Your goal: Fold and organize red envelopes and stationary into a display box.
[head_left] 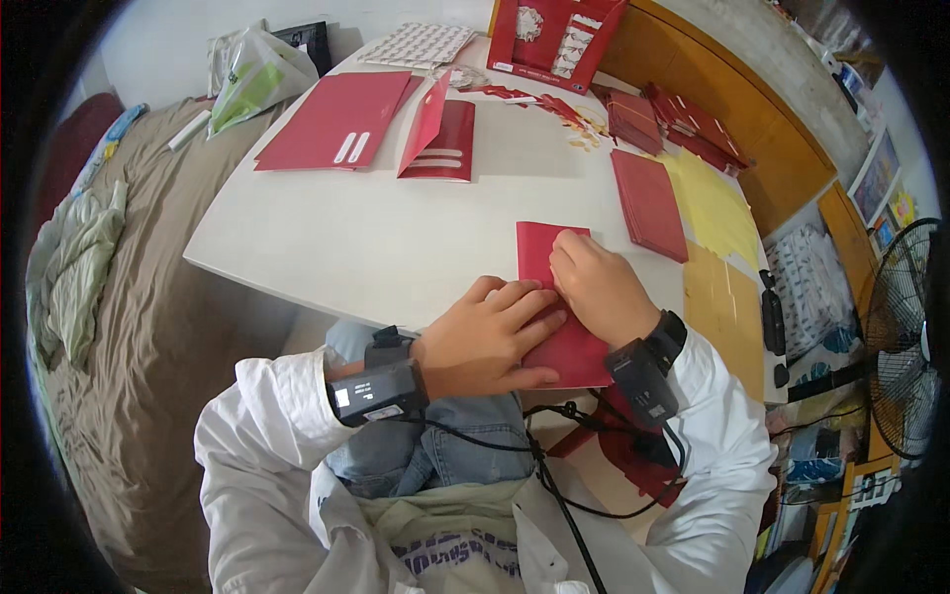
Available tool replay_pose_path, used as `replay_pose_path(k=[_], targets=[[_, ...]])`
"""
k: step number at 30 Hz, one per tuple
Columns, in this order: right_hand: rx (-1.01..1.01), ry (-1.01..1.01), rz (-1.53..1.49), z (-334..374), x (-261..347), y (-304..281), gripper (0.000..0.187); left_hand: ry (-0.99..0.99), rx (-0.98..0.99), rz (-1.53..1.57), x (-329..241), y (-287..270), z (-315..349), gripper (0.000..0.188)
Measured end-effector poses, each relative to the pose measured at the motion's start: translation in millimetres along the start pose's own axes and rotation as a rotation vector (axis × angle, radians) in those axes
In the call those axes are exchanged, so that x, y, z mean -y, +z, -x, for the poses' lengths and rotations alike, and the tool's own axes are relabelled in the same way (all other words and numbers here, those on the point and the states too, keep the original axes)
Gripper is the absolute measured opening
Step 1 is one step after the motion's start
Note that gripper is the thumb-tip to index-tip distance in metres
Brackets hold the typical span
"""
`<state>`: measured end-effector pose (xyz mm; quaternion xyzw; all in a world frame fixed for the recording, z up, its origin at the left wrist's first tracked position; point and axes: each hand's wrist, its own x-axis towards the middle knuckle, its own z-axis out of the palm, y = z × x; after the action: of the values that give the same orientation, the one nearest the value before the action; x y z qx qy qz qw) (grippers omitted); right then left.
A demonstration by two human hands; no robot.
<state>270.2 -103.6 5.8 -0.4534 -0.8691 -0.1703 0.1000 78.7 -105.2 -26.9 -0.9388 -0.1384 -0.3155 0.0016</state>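
Observation:
A red folded paper piece (539, 243) lies at the near edge of the white table, in front of me. My left hand (495, 332) rests flat on its left part, fingers stretched and spread. My right hand (602, 287) is closed over its upper right part, with the fingers curled and the fingertips pressed together against the red surface. Whether a small thing or the paper's edge is between those fingertips is hidden. Both wrists carry black strapped devices with cables.
Red sheets (332, 119) and a standing folded red card (440, 139) lie at the far left. Red stacks (648, 203) sit at the right beside yellow paper (712, 203). Behind stand a red box (554, 45) and a white keyboard (421, 45). A fan (902, 337) is right; a bed (158, 346) left.

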Motion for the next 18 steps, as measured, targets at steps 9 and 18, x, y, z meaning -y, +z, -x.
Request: replay_pose_path(k=[9,18], targets=[[-0.010,-0.010,-0.114,4.6,0.8,-8.4,0.006,0.012,0.021,-0.009,1.1,1.1,-0.2,0.057],[-0.035,0.252,-0.518,1.3,-11.1,-11.5,0.008,0.020,0.003,-0.016,0.5,1.7,-0.2,0.055]])
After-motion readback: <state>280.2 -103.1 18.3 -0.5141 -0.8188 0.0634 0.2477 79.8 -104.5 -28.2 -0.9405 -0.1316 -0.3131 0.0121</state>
